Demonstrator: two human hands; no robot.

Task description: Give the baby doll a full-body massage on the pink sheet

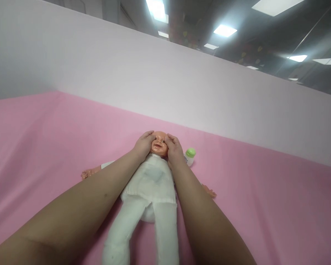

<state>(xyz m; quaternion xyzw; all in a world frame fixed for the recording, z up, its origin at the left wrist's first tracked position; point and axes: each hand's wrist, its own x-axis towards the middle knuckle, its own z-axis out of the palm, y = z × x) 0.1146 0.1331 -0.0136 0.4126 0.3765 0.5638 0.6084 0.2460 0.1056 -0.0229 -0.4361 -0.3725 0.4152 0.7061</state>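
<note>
Beneath a dark ceiling (pixel 245 22) set with bright rectangular light panels (pixel 225 30), a long, plain white partition (pixel 154 81) closes off the far side of a smooth surface spread with pink cloth (pixel 251 176), faintly creased at left and right. On the cloth, a doll (pixel 154 180) with a glossy peach-coloured head and a padded white body lies on its back, legs toward the wearer of the camera, a placement that puts its head within straight reach of both arms. The left hand (pixel 145 145) and the right hand (pixel 175 149), both bare, cup the head (pixel 160 148) from opposite sides, fingers closed around its flanks and thumbs near the temples (how firmly they press cannot be told). The matched hold seems meant to keep the round head from rolling. Just beyond the right wrist stands or leans a small white bottle with a rounded lime-green cap (pixel 190 156), partly hidden, apparently set aside yet near. Smallest of all, the doll's moulded peach-coloured hands (pixel 90 173) show past the wearer's forearms, one on each side, its arms flung wide and left free.
</note>
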